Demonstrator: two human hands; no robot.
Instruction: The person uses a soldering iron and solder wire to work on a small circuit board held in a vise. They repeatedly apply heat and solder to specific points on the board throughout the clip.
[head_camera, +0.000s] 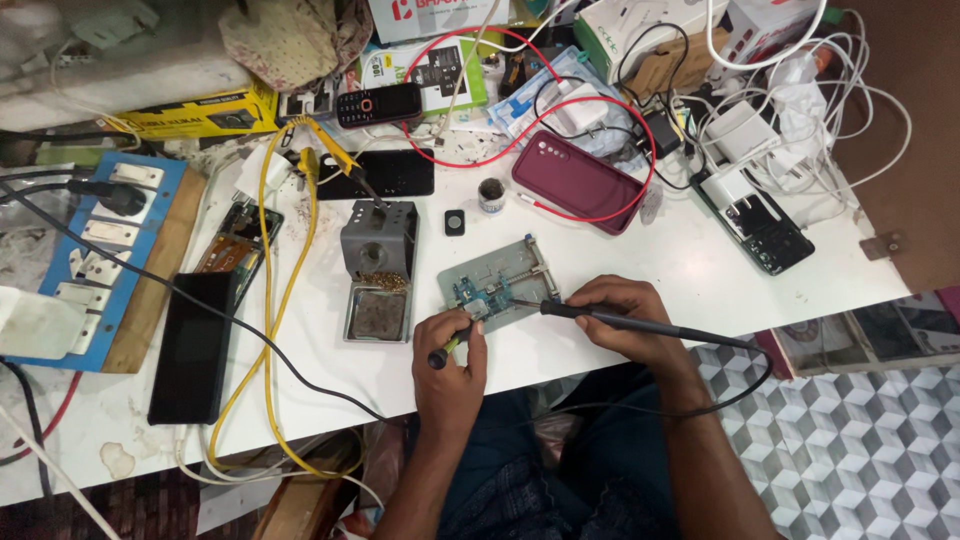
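Left hand (450, 365) nearest, fingers closed round tweezers (447, 348). Right hand (625, 318) pinches soldering iron (610, 318), tip on circuit board (478, 295) clamped in holder (500, 285) mid-table. Board looks thin, light, fragile; better held by edges.

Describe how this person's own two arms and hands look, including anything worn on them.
Both forearms are bare, with no sleeves reaching them. The left hand and the right hand wear no gloves, and no rings, watch or bands can be made out. Lower down, dark blue patterned clothing covers the lap.
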